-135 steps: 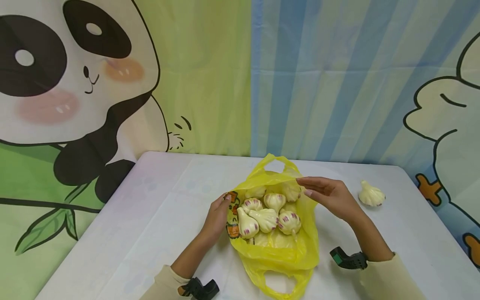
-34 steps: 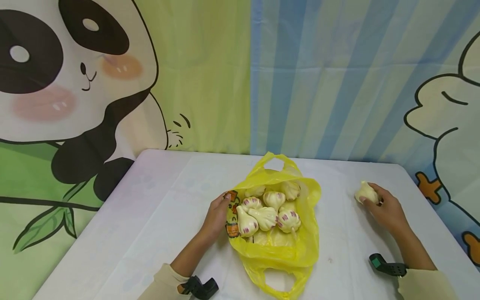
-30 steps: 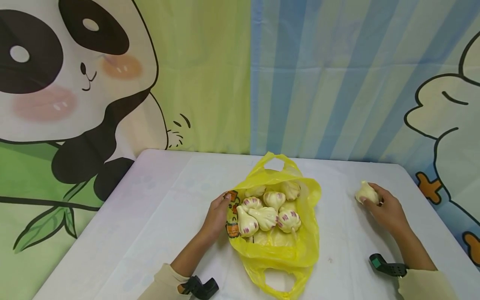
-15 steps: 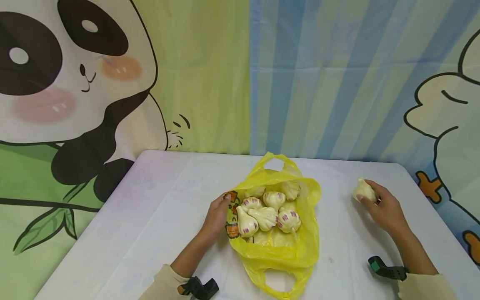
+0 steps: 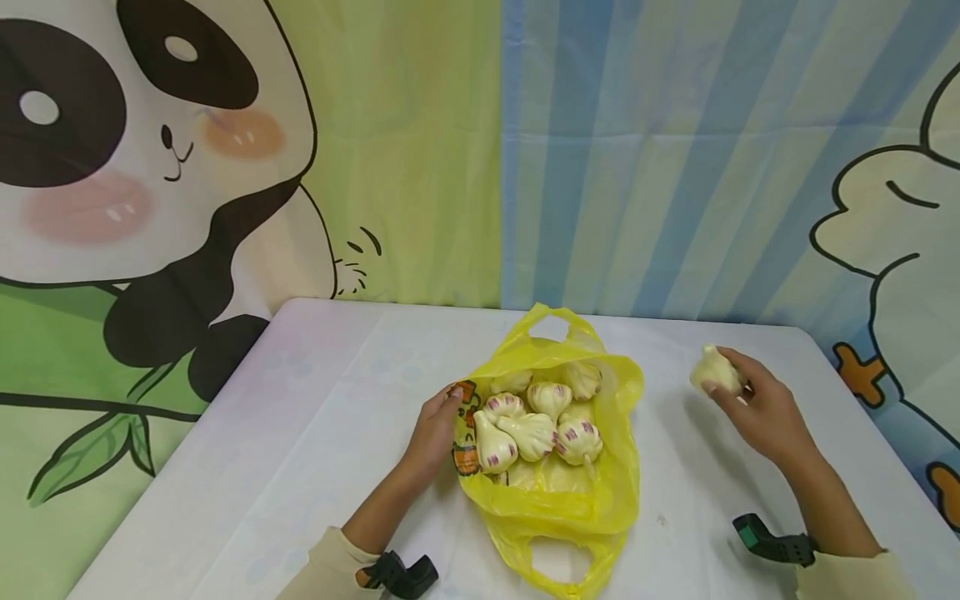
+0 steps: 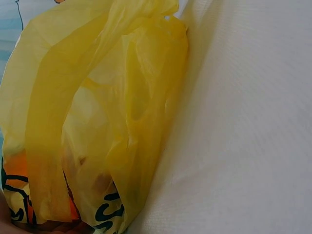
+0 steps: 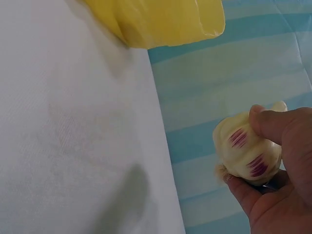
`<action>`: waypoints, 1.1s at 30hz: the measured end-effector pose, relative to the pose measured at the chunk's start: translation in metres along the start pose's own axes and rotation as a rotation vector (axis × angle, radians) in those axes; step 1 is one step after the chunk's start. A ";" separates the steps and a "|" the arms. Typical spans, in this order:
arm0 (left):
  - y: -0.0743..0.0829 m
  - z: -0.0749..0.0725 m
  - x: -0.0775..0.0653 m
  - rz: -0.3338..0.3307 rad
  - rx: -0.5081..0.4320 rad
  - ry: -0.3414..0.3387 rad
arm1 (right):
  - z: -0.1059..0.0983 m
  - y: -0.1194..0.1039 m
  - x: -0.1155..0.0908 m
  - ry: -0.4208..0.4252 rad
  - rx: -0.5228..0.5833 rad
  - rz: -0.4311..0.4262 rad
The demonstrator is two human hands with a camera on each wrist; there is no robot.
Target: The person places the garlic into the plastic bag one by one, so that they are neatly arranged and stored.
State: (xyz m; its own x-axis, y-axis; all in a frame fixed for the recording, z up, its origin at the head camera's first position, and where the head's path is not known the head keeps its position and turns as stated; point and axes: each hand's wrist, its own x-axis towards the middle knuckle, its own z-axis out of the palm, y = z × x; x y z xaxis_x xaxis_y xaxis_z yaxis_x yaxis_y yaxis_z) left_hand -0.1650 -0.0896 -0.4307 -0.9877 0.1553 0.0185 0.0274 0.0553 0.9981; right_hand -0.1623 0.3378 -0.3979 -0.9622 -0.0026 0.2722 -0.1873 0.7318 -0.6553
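A yellow plastic bag (image 5: pixel 558 517) lies mouth-up in the middle of the table, with several garlic bulbs (image 5: pixel 531 437) inside. My left hand (image 5: pixel 431 435) grips the bag's left edge at the printed patch; in the left wrist view the yellow film (image 6: pixel 97 107) hides most of that hand. To the right of the bag, my right hand (image 5: pixel 765 412) holds a single garlic bulb (image 5: pixel 712 372) between thumb and fingers, raised above the table. The right wrist view shows this bulb's purple streaks, with the thumb (image 7: pixel 273 122) across its top and fingers beneath.
The white table (image 5: pixel 315 417) stretches out on both sides of the bag. Behind it hangs a printed curtain (image 5: pixel 420 150) with a panda. Both bag handles lie spread, one toward the back and one toward the front.
My right hand moved from the bag's rim out to the lone garlic bulb, took hold of it, and has lifted it slightly leftward. The left hand has stayed on the bag.
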 end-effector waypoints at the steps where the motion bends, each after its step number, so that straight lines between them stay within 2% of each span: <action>1: 0.000 0.000 0.000 0.001 -0.003 -0.001 | -0.001 -0.002 0.000 -0.001 0.008 -0.007; 17: 0.003 0.002 0.000 -0.018 -0.043 -0.010 | 0.000 -0.036 0.001 -0.021 0.034 -0.094; 33: 0.001 0.001 0.000 -0.022 -0.037 -0.010 | 0.001 -0.057 0.000 -0.034 0.079 -0.208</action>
State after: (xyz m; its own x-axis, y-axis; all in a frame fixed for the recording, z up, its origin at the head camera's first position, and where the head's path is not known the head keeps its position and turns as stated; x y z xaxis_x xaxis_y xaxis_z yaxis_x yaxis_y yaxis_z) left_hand -0.1648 -0.0887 -0.4297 -0.9865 0.1639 -0.0042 -0.0005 0.0224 0.9997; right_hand -0.1517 0.2952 -0.3616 -0.9072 -0.1716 0.3840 -0.3957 0.6578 -0.6409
